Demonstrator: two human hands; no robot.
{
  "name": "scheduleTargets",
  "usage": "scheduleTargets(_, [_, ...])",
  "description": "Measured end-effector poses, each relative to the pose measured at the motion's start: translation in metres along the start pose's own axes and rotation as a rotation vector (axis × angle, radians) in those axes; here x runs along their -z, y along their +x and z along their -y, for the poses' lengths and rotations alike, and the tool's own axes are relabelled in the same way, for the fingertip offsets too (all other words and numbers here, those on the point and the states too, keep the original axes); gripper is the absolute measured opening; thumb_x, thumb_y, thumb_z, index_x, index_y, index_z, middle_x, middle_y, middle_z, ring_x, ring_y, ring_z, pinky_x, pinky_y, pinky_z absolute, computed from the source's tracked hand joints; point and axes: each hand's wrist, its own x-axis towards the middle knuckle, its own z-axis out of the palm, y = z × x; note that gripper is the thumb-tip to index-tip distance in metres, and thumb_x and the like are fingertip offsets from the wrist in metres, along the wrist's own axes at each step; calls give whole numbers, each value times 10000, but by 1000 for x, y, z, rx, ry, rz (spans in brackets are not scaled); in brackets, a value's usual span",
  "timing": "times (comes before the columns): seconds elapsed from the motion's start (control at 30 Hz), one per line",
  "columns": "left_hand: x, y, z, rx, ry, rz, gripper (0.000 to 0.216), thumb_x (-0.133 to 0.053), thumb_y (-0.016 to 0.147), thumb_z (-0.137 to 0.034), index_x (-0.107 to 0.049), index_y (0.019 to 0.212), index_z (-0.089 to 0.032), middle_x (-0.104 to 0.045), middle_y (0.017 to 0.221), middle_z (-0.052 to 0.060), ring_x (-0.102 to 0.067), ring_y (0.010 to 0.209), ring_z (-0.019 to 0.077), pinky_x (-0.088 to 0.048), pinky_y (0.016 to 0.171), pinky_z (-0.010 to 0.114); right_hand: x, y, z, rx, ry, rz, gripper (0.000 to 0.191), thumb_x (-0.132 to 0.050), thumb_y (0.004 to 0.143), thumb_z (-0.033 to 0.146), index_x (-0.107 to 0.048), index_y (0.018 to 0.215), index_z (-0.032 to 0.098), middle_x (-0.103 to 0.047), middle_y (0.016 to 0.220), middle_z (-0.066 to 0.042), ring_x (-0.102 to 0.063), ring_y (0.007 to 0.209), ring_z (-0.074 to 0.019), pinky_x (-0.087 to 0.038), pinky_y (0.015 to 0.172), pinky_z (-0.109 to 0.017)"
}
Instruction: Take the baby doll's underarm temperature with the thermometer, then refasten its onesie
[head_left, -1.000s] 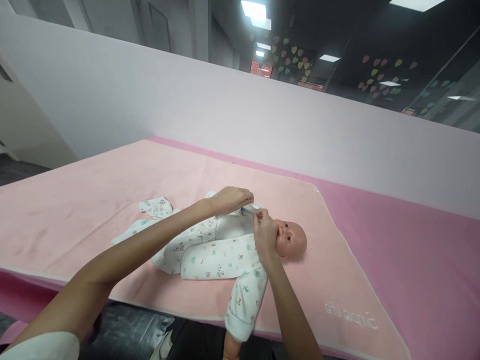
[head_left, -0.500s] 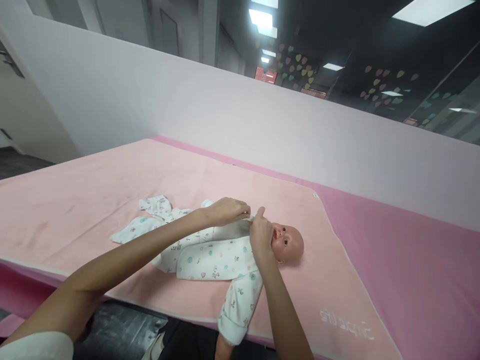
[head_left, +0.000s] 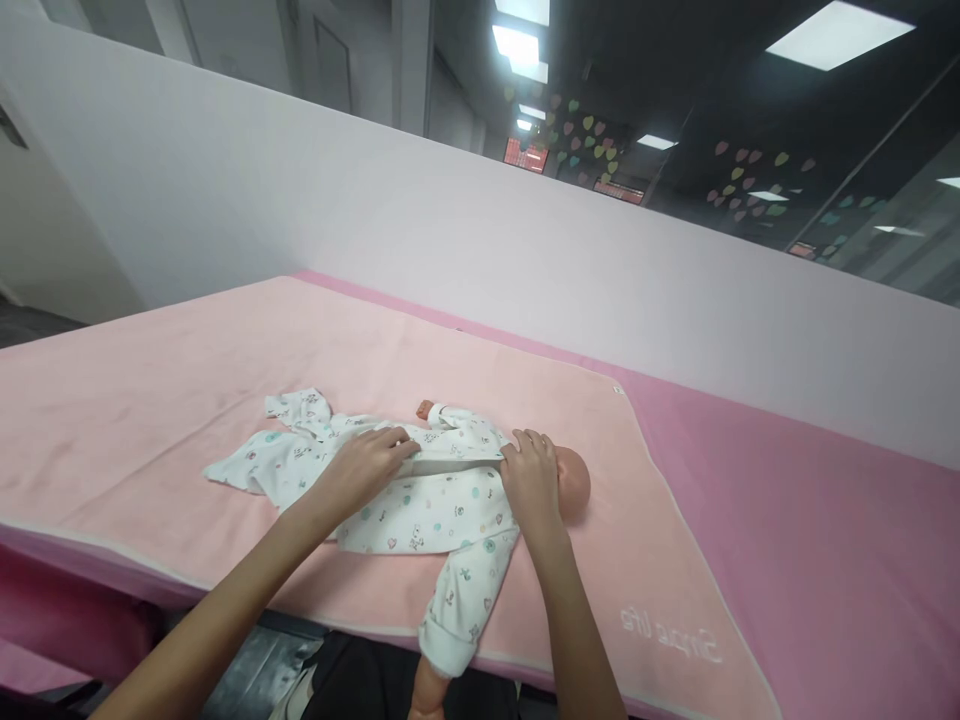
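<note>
"Where did the baby doll (head_left: 576,486) lie?"

"Just below the centre of the frame, on a pale pink blanket (head_left: 187,380), in a printed romper (head_left: 416,520). Its long axis ran nearly level: the romper's legs (head_left: 251,463) lay to the left, the bald head to the right."

"And the hands?"

"Both were over the romper. The left hand (head_left: 369,468) was at the lower-body end of the front opening (head_left: 454,466), the right hand (head_left: 534,478) at the collar."

"Which was nearer the head?"

"The right, just left of it and partly in front. The left was well apart from it, nearer the legs."

"How did the opening lie between them?"

"Its upper edge ran straight along the doll's long axis, from one hand to the other."

"Was either hand pinching it?"

"The left fingers were bent close together there; the right ones curled over the collar. Whether either nipped the cloth, I couldn't tell."

"And the sleeves?"

"The upper sleeve (head_left: 463,422) lay above the opening, a small doll hand (head_left: 425,410) showing. The lower sleeve (head_left: 469,595) slanted towards the bottom of the frame, past the blanket's edge."
</note>
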Motion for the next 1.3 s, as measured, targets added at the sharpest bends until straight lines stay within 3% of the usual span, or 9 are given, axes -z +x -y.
scheduleTargets(0.23, [-2,-58,-6,117,-90,-42,360,-320,848,-117,-657,865,-241,-644,875,44,-591,758,175,-414,583,268,-7,-26,6,-24,17,-122,225,-476,777,53,-636,799,211,-606,1054,-81,-458,1072,-252,-227,994,-515])
scheduleTargets(0.37, [20,-72,-3,210,-48,-86,281,-394,843,-202,-661,910,-258,-655,840,38,-588,768,213,-427,667,335,-3,-38,4,-59,10,-196,215,-442,824,85,-625,840,197,-610,1059,-92,-475,1082,-248,-248,977,-490])
scheduleTargets(0.5, [53,-35,-2,373,14,-454,278,-419,861,-250,-588,1079,-286,-646,880,22,-572,837,213,-423,769,358,2,-33,-18,-162,158,-261,227,-399,884,205,-611,963,184,-629,1026,-94,-536,984,-207,-336,921,-397])
scheduleTargets(0.57, [52,3,-7,376,-96,-517,254,-429,857,-254,-583,1058,-268,-638,925,22,-568,889,195,-427,799,330,4,-27,-34,-258,293,-239,257,-390,883,268,-609,977,172,-636,1012,-98,-555,941,-204,-379,874,-364])
scheduleTargets(0.73, [-14,84,-24,417,-123,-128,395,-477,812,-301,-501,1187,-180,-562,1149,114,-520,1028,269,-406,828,390,2,-15,-71,-494,627,17,301,-410,838,372,-650,871,195,-663,922,-61,-584,861,-200,-423,773,-322])
scheduleTargets(0.83, [-57,98,-29,427,-209,18,331,-365,870,-315,-516,1133,-182,-522,1235,107,-458,1141,260,-345,925,395,-5,-13,-86,-592,825,62,278,-486,782,425,-669,827,220,-680,915,-32,-590,877,-200,-424,791,-315])
scheduleTargets(0.9, [-72,97,-28,391,-230,68,296,-335,885,-340,-551,1025,-196,-559,1194,86,-445,1165,239,-300,972,378,-12,-12,-95,-611,979,85,285,-528,747,449,-682,813,218,-690,901,-24,-594,884,-203,-424,811,-316])
scheduleTargets(1.07, [-75,95,-23,397,-245,198,395,-268,888,-449,-539,977,-177,-652,985,104,-557,988,255,-321,901,409,-24,-12,-107,-666,1245,96,321,-602,677,468,-700,804,191,-690,920,-41,-587,937,-219,-419,858,-330])
scheduleTargets(1.3, [-76,93,-22,427,-187,256,553,-207,876,-530,-583,1077,-178,-604,1120,131,-509,1053,300,-308,883,451,-28,-29,-105,-845,1488,28,313,-634,659,444,-681,852,203,-686,965,-31,-608,915,-213,-456,841,-324])
